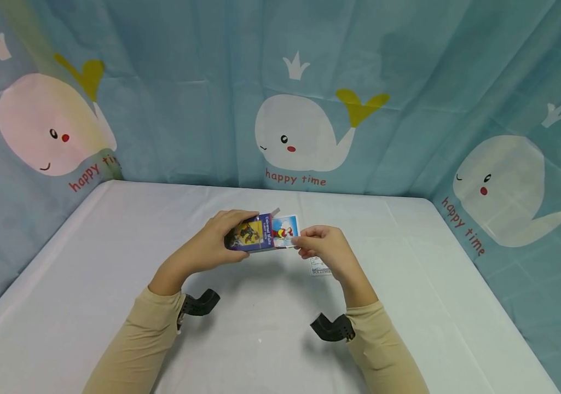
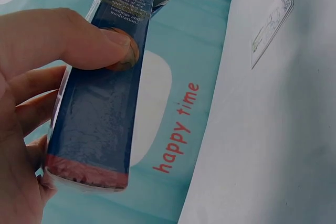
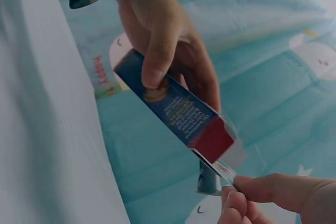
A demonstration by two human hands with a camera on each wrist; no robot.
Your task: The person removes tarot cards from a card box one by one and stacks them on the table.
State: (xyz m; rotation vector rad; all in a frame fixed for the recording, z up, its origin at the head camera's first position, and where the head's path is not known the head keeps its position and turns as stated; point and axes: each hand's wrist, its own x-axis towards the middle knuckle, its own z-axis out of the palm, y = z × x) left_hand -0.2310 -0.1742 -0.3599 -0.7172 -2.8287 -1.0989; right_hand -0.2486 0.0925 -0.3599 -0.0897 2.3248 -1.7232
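My left hand [image 1: 211, 243] grips a blue tarot card box [image 1: 253, 234] by its sides, above the table. In the left wrist view the thumb presses on the narrow printed side of the box [image 2: 100, 114]. A colourful picture card [image 1: 285, 229] juts out of the box's right end, where a flap stands up. My right hand [image 1: 329, 246] pinches the outer edge of this card between thumb and fingers. Below the right hand, another card [image 1: 319, 267] with a black-and-white print lies on the table, partly covered by that hand in the head view.
A white cloth covers the table [image 1: 241, 350]. Blue curtains [image 1: 172, 120] with printed whales stand behind it and at both sides. Black camera mounts [image 1: 331, 328] stick out from both wrists over the table.
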